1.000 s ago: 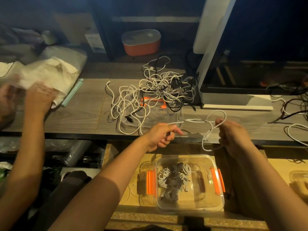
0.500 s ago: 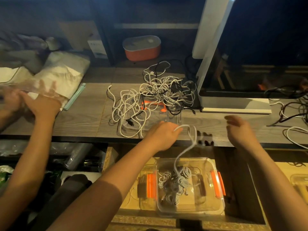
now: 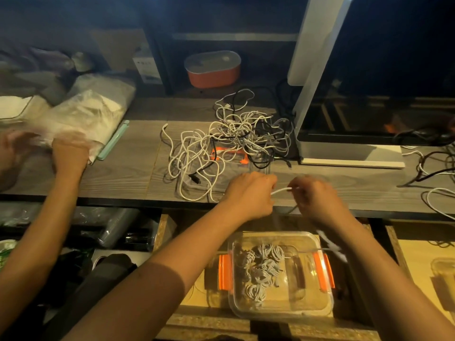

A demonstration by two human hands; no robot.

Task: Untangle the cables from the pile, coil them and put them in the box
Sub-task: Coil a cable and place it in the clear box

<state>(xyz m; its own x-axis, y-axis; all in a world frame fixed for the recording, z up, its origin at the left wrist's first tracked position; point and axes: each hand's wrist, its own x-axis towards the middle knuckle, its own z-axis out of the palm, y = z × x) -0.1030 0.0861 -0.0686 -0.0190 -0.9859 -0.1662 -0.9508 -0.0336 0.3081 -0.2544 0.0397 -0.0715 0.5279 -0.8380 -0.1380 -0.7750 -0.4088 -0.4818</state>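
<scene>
At the front edge of the table [image 3: 123, 178], my left hand [image 3: 248, 193] and right hand [image 3: 317, 200] grip one white cable [image 3: 280, 191], fingers curled.

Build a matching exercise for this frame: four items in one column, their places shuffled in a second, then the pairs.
Items
1. tangled cable pile
2. coiled cables
3. white cable
4. orange container

Places
A. inside the clear box
B. farthest back, behind the pile
C. held between the left hand and the right hand
D. on the desk, beyond the hands

Pairs: 1-D, 2-A, 3-C, 4-B
</scene>
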